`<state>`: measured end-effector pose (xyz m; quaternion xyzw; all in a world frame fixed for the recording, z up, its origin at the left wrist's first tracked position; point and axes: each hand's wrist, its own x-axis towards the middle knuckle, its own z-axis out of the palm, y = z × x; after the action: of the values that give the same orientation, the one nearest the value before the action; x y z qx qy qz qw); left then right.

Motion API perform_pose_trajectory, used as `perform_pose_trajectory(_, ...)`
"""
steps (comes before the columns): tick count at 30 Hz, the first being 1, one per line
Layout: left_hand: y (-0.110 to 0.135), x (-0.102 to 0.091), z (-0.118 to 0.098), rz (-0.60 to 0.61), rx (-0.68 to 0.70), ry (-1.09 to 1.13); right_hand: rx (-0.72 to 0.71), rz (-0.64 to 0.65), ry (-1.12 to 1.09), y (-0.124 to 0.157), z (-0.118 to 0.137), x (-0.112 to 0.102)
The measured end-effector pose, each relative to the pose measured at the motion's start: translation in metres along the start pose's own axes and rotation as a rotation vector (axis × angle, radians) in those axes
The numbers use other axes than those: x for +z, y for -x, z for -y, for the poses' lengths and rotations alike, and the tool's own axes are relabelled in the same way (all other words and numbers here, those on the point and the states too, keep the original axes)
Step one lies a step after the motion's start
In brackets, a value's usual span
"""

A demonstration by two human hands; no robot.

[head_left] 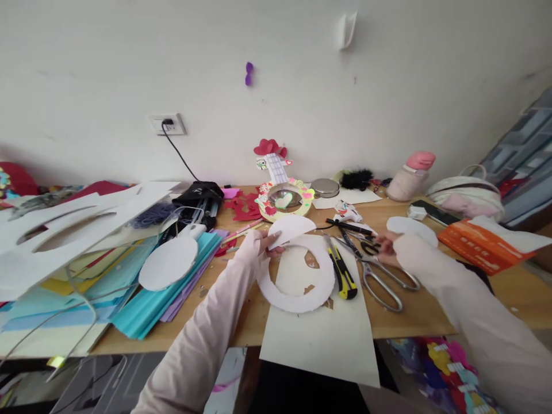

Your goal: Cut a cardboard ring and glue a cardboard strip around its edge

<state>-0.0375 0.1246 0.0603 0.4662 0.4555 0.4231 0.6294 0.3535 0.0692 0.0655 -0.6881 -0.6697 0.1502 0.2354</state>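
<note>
Between the thumb and fingers of the left hand (262,242), a white half-round piece of card (295,229) is pinched, held at the far edge of a flat white ring (297,303). The fingers of the right hand (388,250) are bent; whether anything is gripped by them cannot be told. Just to their left, small black-handled scissors (370,244) are placed beside large silver metal scissors (366,265), whose long axis is slanted from far left to near right; both pairs are nearer to the right hand. Farther right, white printing is borne by an orange packet (487,247), too blurred to be read; no brand can be made out.
</note>
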Motion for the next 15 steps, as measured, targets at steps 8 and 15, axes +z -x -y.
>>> perform_pose_trajectory(8,0.006,0.004,0.000,-0.028,0.091,-0.160,0.131,0.221,0.365,0.063,-0.016,0.015)
perform_pose_trajectory(15,0.011,0.003,-0.001,-0.060,0.135,-0.219,0.261,0.278,0.388,0.060,0.002,0.012)
